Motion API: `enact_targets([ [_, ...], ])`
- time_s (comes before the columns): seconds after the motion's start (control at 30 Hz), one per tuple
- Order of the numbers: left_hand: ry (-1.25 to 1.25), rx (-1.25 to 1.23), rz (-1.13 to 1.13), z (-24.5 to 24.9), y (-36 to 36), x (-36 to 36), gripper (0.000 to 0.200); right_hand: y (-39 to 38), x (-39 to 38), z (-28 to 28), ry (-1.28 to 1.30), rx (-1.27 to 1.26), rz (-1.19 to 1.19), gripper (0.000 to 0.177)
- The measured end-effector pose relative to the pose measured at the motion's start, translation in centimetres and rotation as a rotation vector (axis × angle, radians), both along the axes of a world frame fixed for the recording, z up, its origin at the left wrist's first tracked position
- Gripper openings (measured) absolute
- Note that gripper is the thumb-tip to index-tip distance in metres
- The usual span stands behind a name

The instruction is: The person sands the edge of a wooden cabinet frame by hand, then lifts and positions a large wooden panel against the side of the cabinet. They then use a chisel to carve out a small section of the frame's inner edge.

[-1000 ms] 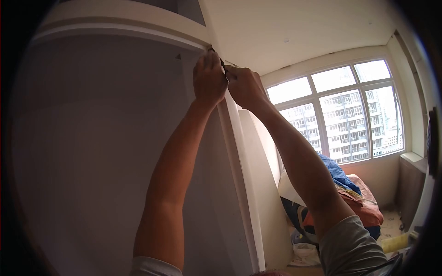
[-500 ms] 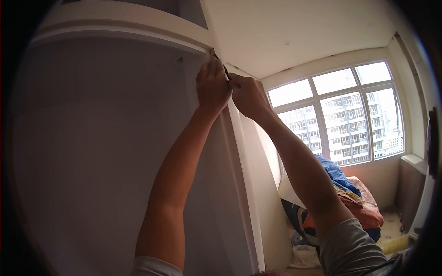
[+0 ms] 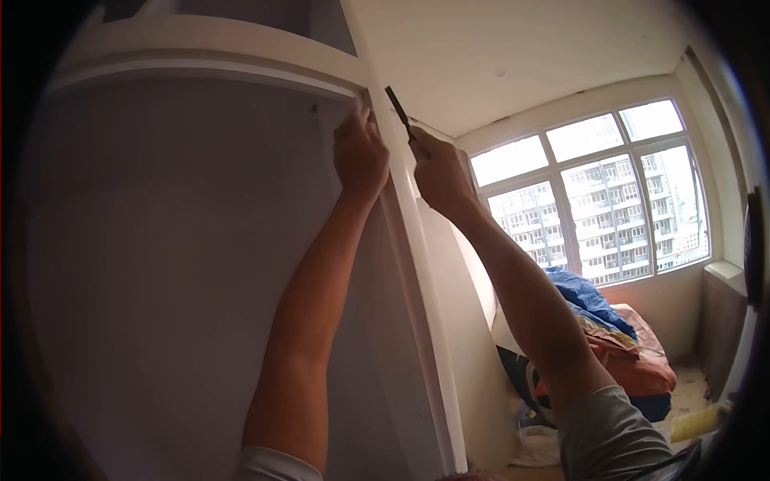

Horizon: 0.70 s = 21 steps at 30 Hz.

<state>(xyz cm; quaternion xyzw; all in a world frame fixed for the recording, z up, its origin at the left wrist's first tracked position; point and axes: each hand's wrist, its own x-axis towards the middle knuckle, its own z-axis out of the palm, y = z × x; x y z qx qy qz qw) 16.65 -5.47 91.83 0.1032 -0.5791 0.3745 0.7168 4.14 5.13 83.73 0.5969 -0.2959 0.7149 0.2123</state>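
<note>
My right hand [image 3: 441, 172] is closed around the lower end of a slim, dark, flat bar-like tool [image 3: 397, 106]. The tool points up and to the left, apart from the white upright [image 3: 407, 240] of the cabinet frame; its exact kind does not show. On the inner side of that upright, my left hand [image 3: 361, 156] is raised just below the top corner, where the upright meets the white crosspiece [image 3: 208, 40]. Its fingers are bent upward and smeared by motion, so I cannot make out whether they hold anything.
The cabinet's grey interior [image 3: 160, 264] fills the left side. A large window [image 3: 601, 192] stands at the back right. Below it lies a heap of blue sheeting [image 3: 589, 301] and orange-red bags [image 3: 642, 353]. A yellow roll-like object [image 3: 698, 425] is at the lower right.
The tool, earlier up against the frame corner between both hands, has swung away from it in my right hand. My left hand has shifted slightly left and down, apart from the right.
</note>
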Motion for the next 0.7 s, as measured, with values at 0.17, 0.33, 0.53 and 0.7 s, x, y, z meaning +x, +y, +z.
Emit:
enact_targets([
  [0.17,0.060,-0.096,-0.127,-0.6,-0.1,0.5,0.048,0.8,-2.9,-3.0,-0.028,0.127,0.159,0.042],
  [0.33,0.130,-0.193,0.263,0.8,-0.4,0.7,0.036,1.1,-3.0,-3.6,0.050,0.061,0.206,0.039],
  [0.53,0.027,0.076,0.403,4.6,2.3,2.5,0.028,-1.0,-3.3,-3.8,0.093,0.100,0.306,0.040],
  [0.7,-0.020,0.098,0.523,5.4,3.5,2.5,0.022,-2.4,-3.4,-3.7,0.105,0.011,0.282,0.039],
])
